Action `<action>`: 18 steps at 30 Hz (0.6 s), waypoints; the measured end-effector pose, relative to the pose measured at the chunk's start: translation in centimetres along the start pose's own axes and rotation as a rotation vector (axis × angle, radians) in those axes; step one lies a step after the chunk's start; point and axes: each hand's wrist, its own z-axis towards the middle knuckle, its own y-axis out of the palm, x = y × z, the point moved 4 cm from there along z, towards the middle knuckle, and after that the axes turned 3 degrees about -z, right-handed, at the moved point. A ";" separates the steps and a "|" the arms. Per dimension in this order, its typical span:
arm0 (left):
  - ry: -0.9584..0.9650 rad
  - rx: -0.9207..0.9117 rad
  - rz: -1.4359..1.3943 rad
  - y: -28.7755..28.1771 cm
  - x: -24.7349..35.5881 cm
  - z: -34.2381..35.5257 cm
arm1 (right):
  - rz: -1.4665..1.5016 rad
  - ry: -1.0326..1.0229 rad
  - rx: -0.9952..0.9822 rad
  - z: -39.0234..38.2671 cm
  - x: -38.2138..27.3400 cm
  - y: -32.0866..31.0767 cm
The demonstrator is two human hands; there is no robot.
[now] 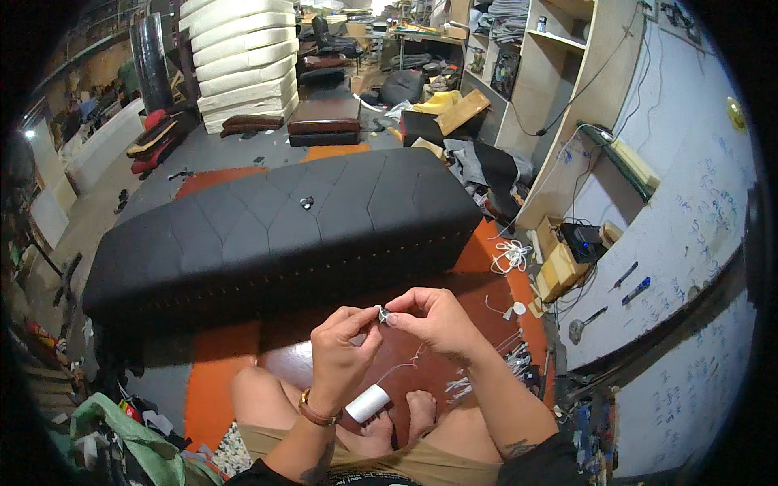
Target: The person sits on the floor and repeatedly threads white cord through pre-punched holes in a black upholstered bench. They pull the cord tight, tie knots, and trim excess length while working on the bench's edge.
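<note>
My left hand (pixel 344 348) and my right hand (pixel 429 324) meet in front of me, fingertips closed on a small silvery piece (pixel 383 314), perhaps a button, with white thread hanging from it. A white spool of thread (pixel 367 402) lies by my bare feet, its thread trailing across the reddish-brown floor covering. Beyond my hands stands a long black tufted bench (pixel 275 227) with studs along its side, and a few small dark-and-light bits (pixel 306 202) rest on its top.
Stacked cream cushions (pixel 239 65) and brown cushions (pixel 324 121) stand behind the bench. Shelving (pixel 519 113) and a written-on board (pixel 656 324) with tools run along the right. Coiled white cord (pixel 510 257) lies beside the bench. A green sack (pixel 105 429) sits at lower left.
</note>
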 end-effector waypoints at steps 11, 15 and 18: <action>0.023 -0.379 -0.195 -1.9 -1.0 1.1 | 0.311 0.124 -0.298 -0.7 -0.6 0.9; -0.033 -0.540 -0.256 -2.4 -1.5 1.5 | 0.158 0.128 -0.420 -0.6 0.6 1.0; -0.073 -0.630 -0.288 -2.7 -1.1 1.3 | 0.165 0.120 -0.513 -0.8 0.5 1.7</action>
